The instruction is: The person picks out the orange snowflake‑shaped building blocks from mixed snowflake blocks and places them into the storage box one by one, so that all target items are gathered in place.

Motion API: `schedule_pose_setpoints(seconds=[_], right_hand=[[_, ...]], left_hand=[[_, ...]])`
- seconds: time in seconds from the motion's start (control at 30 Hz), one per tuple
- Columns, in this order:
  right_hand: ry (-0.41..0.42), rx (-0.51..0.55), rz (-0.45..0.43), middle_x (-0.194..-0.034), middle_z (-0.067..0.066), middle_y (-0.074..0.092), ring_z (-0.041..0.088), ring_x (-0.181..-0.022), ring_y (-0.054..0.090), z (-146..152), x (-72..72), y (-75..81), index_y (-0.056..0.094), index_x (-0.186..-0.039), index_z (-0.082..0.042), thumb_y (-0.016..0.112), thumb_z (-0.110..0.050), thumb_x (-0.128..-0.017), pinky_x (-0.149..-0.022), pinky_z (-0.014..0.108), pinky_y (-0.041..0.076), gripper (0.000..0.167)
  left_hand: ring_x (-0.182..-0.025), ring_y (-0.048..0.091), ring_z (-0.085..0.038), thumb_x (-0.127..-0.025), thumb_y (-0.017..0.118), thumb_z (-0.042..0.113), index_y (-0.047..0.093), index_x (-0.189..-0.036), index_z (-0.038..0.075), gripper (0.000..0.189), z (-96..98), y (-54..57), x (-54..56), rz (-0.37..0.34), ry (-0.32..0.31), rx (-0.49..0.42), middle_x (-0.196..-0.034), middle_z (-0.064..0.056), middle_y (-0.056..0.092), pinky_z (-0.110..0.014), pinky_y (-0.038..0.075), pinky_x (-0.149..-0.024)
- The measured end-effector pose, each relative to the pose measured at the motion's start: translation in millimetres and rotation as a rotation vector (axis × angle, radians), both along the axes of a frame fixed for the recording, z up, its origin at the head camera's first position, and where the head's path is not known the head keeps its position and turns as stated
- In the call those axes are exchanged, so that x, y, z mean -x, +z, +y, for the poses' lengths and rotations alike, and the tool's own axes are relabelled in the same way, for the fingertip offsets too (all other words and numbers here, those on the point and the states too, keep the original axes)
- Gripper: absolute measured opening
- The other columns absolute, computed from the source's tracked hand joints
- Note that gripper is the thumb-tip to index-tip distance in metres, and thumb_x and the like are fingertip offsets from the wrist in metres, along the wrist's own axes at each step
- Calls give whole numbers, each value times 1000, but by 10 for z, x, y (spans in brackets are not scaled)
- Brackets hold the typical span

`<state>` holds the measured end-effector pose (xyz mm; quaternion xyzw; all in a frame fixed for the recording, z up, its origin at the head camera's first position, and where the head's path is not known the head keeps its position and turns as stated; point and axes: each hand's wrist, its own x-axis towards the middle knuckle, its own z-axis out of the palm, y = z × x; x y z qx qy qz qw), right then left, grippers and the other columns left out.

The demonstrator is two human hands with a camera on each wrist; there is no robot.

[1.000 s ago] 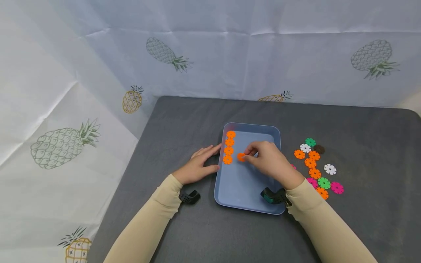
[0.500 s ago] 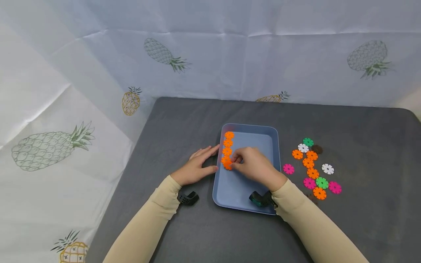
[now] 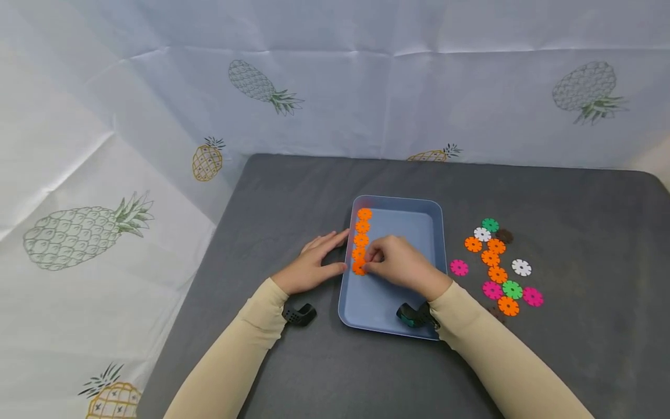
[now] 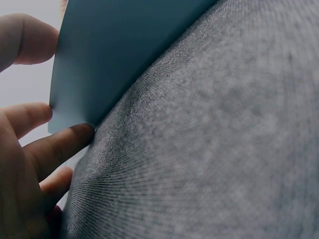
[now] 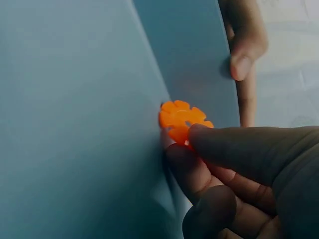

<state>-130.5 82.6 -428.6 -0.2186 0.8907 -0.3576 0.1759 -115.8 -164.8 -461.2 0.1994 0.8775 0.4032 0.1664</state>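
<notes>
Inside the blue tray [image 3: 398,308], a column of orange notched discs [image 3: 362,226] runs along the left wall. My right hand [image 3: 403,265] pinches the nearest orange disc [image 5: 180,118] between thumb and fingers, at the near end of that column. In the right wrist view the disc stands close to the tray's side wall. My left hand [image 3: 312,265] rests against the tray's left edge with its fingers extended. The left wrist view shows those fingertips [image 4: 82,132] touching the outside of the tray wall [image 4: 114,55].
Right of the tray, loose notched discs lie scattered on the dark grey table [image 3: 591,244]: several orange ones [image 3: 498,274], pink ones [image 3: 533,297], white ones [image 3: 521,267], green ones [image 3: 512,290] and brown ones [image 3: 504,235]. A pineapple-print cloth [image 3: 335,105] hangs behind.
My right hand has moved left and slightly nearer with an orange disc, from the tray's middle to the near end of the column. My left hand has stayed at the tray's edge.
</notes>
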Motion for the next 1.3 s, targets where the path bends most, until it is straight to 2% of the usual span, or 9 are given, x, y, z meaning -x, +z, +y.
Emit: schedule_pose_setpoints(seconds=[0.5,0.8,1.3], right_hand=[[31,-70,82,-66,-5,61,10,-60,53,-75,-36,-82,70,-78,-12,75,-10,-87,-59,26,45,10],[7,-101,76,-66,-5,61,11,-58,53,-100,-44,-89,69,-77,-13,76,-13,-86,-57,27,45,12],[5,-77,107,-66,-4,61,11,-58,53,-75,-28,-142,68,-75,-12,75,-12,-85,-56,26,44,13]], left_hand=[[-162,17,-27,-103,64,36,29,-168,25,75,8,30,-7,-1,-7,-16,-169,-3,37,-53,3,-131],[-162,16,-27,-103,65,36,28,-169,24,76,8,36,-6,2,-14,-13,-169,-3,38,-55,2,-131],[-162,17,-26,-103,64,36,28,-169,25,75,19,5,-8,9,-12,-11,-168,-2,39,-53,2,-131]])
